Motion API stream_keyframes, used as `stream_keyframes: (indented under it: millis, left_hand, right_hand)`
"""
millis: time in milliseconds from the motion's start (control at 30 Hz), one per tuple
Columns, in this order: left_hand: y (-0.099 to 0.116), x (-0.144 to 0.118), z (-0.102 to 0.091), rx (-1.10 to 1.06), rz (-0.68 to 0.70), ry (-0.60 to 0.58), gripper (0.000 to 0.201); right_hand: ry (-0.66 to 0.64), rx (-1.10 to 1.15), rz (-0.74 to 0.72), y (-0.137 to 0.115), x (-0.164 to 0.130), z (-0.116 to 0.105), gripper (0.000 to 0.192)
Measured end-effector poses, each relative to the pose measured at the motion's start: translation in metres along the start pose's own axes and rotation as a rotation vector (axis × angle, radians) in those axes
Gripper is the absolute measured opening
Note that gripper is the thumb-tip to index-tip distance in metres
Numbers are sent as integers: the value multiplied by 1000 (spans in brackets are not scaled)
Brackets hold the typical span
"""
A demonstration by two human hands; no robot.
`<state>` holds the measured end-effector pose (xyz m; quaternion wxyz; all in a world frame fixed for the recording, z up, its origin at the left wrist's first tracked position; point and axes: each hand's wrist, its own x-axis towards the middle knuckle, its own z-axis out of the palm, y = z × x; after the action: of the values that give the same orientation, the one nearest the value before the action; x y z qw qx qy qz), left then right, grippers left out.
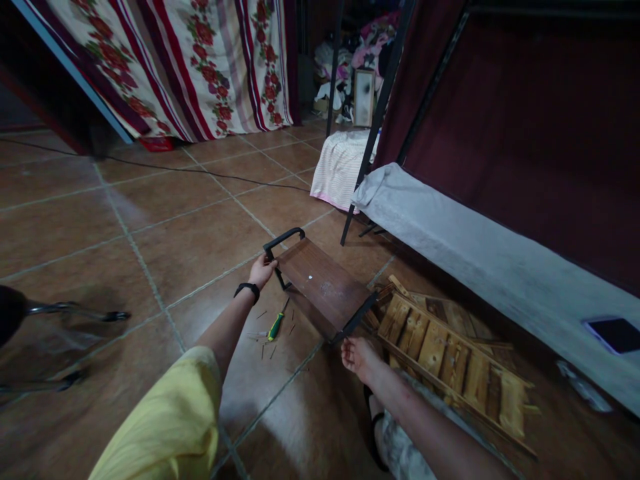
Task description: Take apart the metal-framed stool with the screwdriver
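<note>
A small shelf board (325, 280) with a brown wood-look top and black metal end frames is tilted above the tiled floor. My left hand (262, 272) is closed on its far-left end, by the raised black handle (285, 239). At the near right corner, beside the black end bar (357, 317), is my right hand (357, 357) with its fingers curled. Whether it pinches the bar or a small part is hidden. On the floor below lies a green and yellow screwdriver (275, 327), with several thin screws or nails scattered around it.
A slatted wooden rack (445, 353) lies to the right, near my foot. Beyond it stands a bed with a grey sheet (450, 213), a phone (615, 333) on it. A black cable (200, 171) crosses the floor. Metal legs (75, 308) stand at left.
</note>
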<state>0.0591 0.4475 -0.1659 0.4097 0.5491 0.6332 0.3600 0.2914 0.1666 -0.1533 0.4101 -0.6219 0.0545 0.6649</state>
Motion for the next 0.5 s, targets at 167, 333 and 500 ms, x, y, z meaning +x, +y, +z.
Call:
stream_keyframes:
  millis: [167, 333, 500]
  left_hand:
    - [-1, 0, 4, 11, 13, 7, 46]
    - [-3, 2, 7, 23, -3, 10, 46]
    - [-4, 1, 9, 0, -4, 33, 45]
  right_hand:
    - [5, -82, 20, -1, 0, -4, 26]
    - [260, -173, -287, -30, 7, -23, 16]
    - [367, -72, -513, -66, 29, -39, 4]
